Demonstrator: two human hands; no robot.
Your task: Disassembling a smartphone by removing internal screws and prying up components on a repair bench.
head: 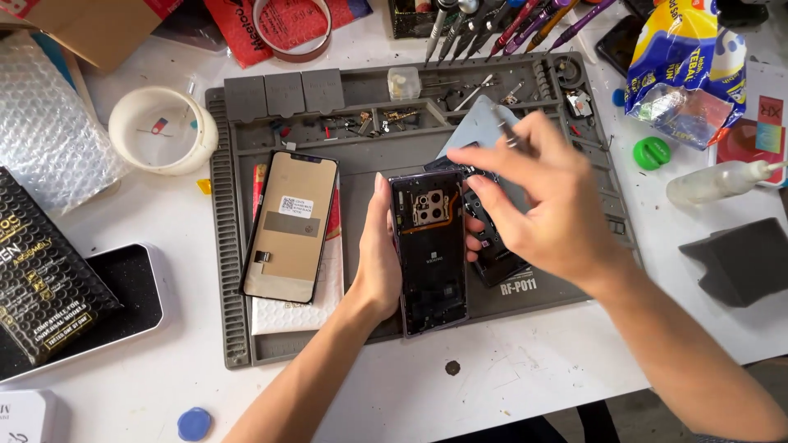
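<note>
Grey rubber work mat (361, 344) is seen from the head camera, with an opened phone (428, 254) lying on it, long axis running away from the person. The phone's left edge is gripped by the left hand (379, 254). A thin metal tool (502, 131) is pinched in the right hand (542, 205), held above the phone's upper right corner. A detached screen (290, 226) is laid just left.

Single head view — looks steeply down, close over grey mat (246, 344).
</note>
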